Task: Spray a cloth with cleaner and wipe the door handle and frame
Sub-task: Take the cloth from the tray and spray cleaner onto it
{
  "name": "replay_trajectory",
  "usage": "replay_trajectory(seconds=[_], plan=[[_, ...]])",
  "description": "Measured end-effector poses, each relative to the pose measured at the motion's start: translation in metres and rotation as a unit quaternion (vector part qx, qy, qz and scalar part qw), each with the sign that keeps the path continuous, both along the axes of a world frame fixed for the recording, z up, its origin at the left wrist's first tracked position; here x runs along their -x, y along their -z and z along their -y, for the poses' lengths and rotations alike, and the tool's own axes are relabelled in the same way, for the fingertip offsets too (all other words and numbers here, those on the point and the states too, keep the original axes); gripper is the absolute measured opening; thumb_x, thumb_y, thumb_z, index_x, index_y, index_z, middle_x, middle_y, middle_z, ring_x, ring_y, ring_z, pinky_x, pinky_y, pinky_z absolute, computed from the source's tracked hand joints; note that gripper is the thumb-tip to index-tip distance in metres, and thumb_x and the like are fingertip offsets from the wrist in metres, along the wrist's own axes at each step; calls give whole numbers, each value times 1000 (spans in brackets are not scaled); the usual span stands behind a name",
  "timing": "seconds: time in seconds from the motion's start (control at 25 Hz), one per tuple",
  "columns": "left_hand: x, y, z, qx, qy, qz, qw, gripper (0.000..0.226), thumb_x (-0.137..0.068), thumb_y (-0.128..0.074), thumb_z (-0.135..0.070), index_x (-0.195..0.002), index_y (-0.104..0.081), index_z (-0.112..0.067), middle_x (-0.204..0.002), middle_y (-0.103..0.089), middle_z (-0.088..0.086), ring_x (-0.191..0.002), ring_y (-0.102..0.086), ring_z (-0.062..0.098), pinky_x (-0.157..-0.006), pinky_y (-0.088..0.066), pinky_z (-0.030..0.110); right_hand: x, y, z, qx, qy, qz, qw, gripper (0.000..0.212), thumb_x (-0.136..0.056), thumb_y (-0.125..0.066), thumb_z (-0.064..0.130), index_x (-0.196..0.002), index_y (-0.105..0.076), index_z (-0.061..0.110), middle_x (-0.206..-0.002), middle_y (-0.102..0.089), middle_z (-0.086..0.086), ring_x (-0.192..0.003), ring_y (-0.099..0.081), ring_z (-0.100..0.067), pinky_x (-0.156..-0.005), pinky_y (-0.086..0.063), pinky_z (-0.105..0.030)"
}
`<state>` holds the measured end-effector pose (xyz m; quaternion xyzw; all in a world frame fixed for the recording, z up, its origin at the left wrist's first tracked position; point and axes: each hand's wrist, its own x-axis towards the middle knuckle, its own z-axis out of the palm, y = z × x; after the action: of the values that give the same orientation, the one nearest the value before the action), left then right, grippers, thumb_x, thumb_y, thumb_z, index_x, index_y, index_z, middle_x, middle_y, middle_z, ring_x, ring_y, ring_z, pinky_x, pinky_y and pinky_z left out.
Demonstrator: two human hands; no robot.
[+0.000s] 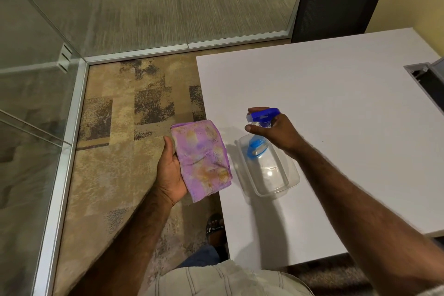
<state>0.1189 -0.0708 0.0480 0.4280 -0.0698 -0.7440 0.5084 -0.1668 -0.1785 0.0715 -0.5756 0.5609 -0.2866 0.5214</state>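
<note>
A folded purple cloth [203, 160] with orange stains lies across the palm of my left hand [169, 170], held over the carpet just left of the white table's corner. My right hand [276, 131] is wrapped around the neck of a clear spray bottle [260, 138] with a blue trigger head [263, 114]. The nozzle points left toward the cloth. The bottle stands in a clear plastic container [271, 173] on the table. No door handle shows clearly; glass panels in metal frames stand at the left.
The white table [324, 94] fills the right half, with a grey cable hatch [430, 79] at its right edge. A black chair [341, 0] stands behind it. A glass wall with a metal frame [72, 113] runs along the left. Patterned carpet lies between them.
</note>
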Motion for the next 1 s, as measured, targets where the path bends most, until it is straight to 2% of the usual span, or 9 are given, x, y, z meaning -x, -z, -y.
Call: replay_trajectory(seconds=[0.08,0.16,0.28,0.36,0.44,0.56,0.76,0.88,1.0], plan=[[-2,-1,-1,3,-3,-4,1000,87,-101,-26,-79,-157,-51,-18,-153,-61,19,-136,-62,43,-101,-58,64,-2,-1,-3,17,6,-4,1000,39,-93,-88,26,-129,-76,19,-122,-80,6,-114,-75,-13,-104,-62,-41],[-3,-2,-1,7,-6,3,1000,85,-102,-26,-78,-157,-51,-19,-154,-61,19,-136,-62,43,-100,-59,63,-5,-5,-9,58,17,-21,998,30,-96,-85,23,-123,-77,15,-108,-80,0,-100,-74,-18,-91,-61,-35],[-4,-4,-1,17,-11,4,1000,84,-102,-27,-78,-156,-53,-20,-153,-61,19,-136,-62,43,-99,-59,64,-9,-21,-18,112,30,-2,993,33,-98,-82,16,-130,-75,8,-115,-80,-12,-109,-72,-31,-89,-60,-35],[-5,-6,0,18,-11,6,1000,84,-102,-27,-79,-157,-52,-20,-155,-60,18,-138,-61,43,-101,-57,66,-9,-36,-23,143,18,19,989,36,-100,-79,12,-135,-72,7,-124,-80,-12,-111,-74,-29,-93,-64,-39],[-5,-8,1,25,-11,6,1000,85,-102,-28,-79,-158,-51,-20,-156,-59,18,-140,-59,43,-102,-57,66,-8,-55,-26,161,-12,37,986,36,-104,-72,7,-140,-69,8,-129,-80,-12,-105,-79,-24,-91,-68,-36],[-4,-11,0,29,-8,6,1000,86,-101,-28,-80,-157,-52,-19,-155,-59,18,-139,-60,43,-99,-58,65,-9,-77,-34,154,-62,47,985,36,-106,-66,2,-141,-68,12,-112,-82,-9,-88,-79,-16,-76,-64,-23],[0,-18,-3,46,7,15,999,90,-100,-25,-82,-154,-57,-18,-156,-58,21,-141,-58,44,-102,-57,63,-26,-85,-58,80,-73,-10,994,11,-95,-84,40,-103,-78,37,-92,-81,8,-86,-74,-3,-62,-55,-11],[4,-21,-5,54,12,12,998,92,-98,-25,-84,-153,-57,-18,-157,-57,21,-142,-56,45,-101,-57,62,-36,-78,-64,88,-62,-64,992,32,-86,-87,58,-92,-81,27,-79,-79,3,-78,-71,-14,-59,-50,-13],[6,-23,-6,57,17,-6,998,95,-97,-27,-86,-156,-53,-16,-160,-53,23,-145,-53,46,-104,-55,63,-43,-74,-65,61,-32,-72,995,32,-78,-88,66,-87,-73,39,-78,-76,18,-78,-71,5,-56,-51,-8]])
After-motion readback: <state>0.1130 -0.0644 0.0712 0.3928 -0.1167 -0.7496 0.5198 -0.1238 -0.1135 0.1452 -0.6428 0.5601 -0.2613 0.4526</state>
